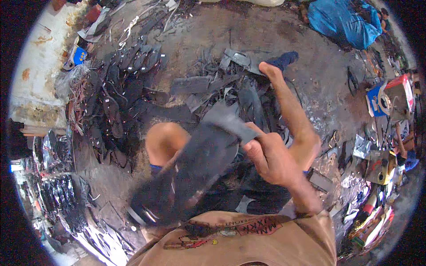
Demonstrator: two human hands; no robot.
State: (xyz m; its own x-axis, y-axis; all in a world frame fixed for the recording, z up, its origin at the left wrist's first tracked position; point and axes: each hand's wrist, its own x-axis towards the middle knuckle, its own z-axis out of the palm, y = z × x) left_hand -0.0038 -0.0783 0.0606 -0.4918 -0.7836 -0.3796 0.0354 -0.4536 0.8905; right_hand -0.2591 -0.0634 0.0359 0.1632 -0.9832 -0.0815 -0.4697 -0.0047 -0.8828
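Note:
My right hand (271, 157) is closed round the end of a grey flat strip (233, 125), thumb on top. The strip's far end blurs over the top of a wide dark sheet (186, 170), which looks like rubber and slants across my lap. My left forearm (152, 233) shows only in part at the lower left. The left hand's fingers are hidden behind or smeared beside the sheet's lower end. A shiny, blurred metallic edge (148, 216) shows there; I cannot make out what it belongs to.
Dark scraps (248, 95) lie heaped on the floor past my knees. Several dark sandals (113, 99) spread to the left. A blue plastic sheet (344, 22) lies at the far right, with boxes (379, 99) nearer. My right leg (290, 104) stretches forward beside the scraps.

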